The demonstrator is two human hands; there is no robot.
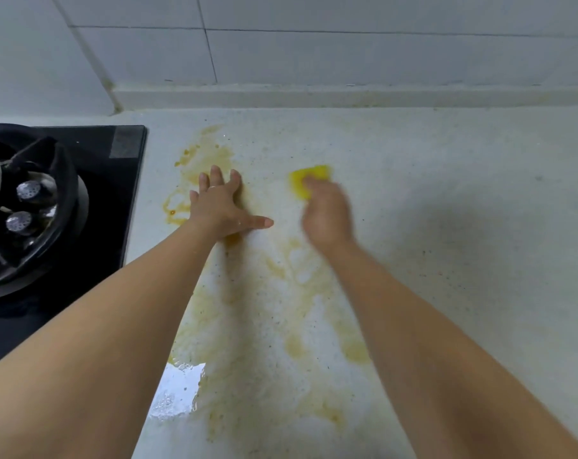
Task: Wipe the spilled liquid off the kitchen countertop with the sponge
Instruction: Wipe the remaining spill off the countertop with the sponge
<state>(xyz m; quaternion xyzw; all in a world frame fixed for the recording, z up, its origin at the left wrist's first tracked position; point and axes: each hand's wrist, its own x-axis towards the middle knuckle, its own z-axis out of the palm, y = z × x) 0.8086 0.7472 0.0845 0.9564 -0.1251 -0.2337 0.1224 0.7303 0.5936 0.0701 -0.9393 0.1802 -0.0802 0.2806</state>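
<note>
Left hand [220, 207] lies spread flat on the wet bench [446, 210]; blurred right hand [327, 215] seemingly grips the yellow sponge [305, 178] against the spill [294, 346].

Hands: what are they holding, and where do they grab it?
The right hand holds the yellow sponge by its near end; blur hides the exact grip. The left hand holds nothing, lying flat on the countertop.

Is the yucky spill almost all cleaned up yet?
Not yet. The right hand is scrubbing with the yellow sponge while the left hand presses flat on the countertop. Brownish spill is smeared over much of it, and a shiny puddle waits near the front.
</note>
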